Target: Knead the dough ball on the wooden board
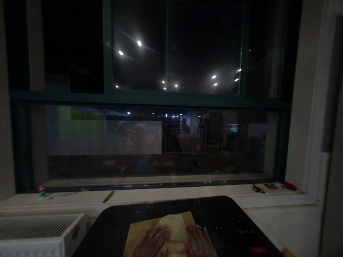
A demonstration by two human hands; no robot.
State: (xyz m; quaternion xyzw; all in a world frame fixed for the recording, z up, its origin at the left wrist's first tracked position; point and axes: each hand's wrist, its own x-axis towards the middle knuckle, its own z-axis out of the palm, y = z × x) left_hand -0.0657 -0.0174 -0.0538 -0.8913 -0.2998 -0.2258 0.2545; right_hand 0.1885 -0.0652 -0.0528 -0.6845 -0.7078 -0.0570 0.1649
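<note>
At the bottom of the head view, a pale sheet of dough (173,225) lies on a wooden board (132,233). Across the dough is a short light-coloured rolling pin (175,246), its middle showing between my hands. My left hand (153,240) lies palm down over the pin's left end, fingers stretched forward. Over the right end rests my right hand (198,241), also flat with its fingers extended. Both hands have whitish flour on them. The pin's ends are hidden beneath the hands.
The board rests on a black table (107,228) dusted with flour. A phone (246,233) with a lit screen lies at right. Scissors (258,189) and a small red-capped bottle (42,191) are on the windowsill (166,194). A white radiator (34,232) stands at left.
</note>
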